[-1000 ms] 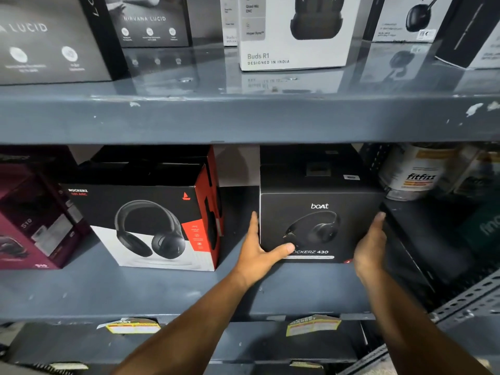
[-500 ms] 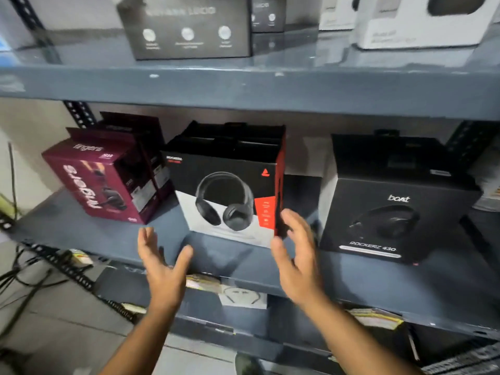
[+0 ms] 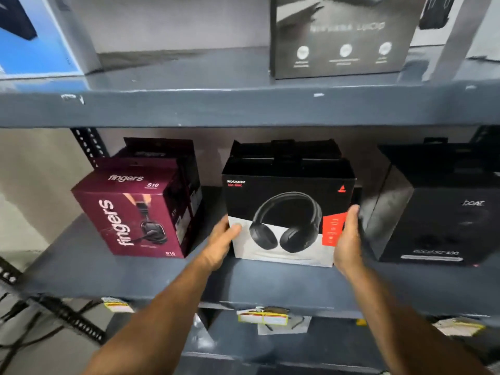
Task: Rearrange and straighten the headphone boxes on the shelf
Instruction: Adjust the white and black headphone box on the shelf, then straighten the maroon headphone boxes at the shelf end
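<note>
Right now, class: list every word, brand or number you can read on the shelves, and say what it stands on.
"fingers", "S10": maroon box.
"ROCKERZ": black, white and red box; its red line beneath is too blurred.
"boAt", "430": black box; the word before 430 is smeared.
Grey box above: lettering blurred, unreadable.
Shelf-edge tags: too small.

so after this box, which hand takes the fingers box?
Left, probably. The left hand sits on the Rockerz box's left edge, right beside the maroon fingers box. The right hand is on the far edge, and would have to cross over.
</note>
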Demonstrator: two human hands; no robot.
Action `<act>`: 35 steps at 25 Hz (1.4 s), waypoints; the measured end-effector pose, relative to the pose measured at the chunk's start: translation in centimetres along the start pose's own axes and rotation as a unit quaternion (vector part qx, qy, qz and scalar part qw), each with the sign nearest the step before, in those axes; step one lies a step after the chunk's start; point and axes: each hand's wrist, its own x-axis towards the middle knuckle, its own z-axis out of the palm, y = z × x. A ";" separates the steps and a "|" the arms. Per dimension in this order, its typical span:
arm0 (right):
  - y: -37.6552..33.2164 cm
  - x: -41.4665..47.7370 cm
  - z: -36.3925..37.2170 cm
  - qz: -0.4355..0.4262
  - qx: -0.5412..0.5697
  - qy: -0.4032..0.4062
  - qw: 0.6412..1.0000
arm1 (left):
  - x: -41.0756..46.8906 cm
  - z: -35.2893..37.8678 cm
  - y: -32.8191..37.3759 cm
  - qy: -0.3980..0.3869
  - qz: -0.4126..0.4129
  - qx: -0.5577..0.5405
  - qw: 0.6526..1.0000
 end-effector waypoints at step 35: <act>5.0 -8.3 0.6 -0.322 -0.170 0.061 0.929 | -9.7 -2.0 -1.1 0.091 0.180 0.086 0.976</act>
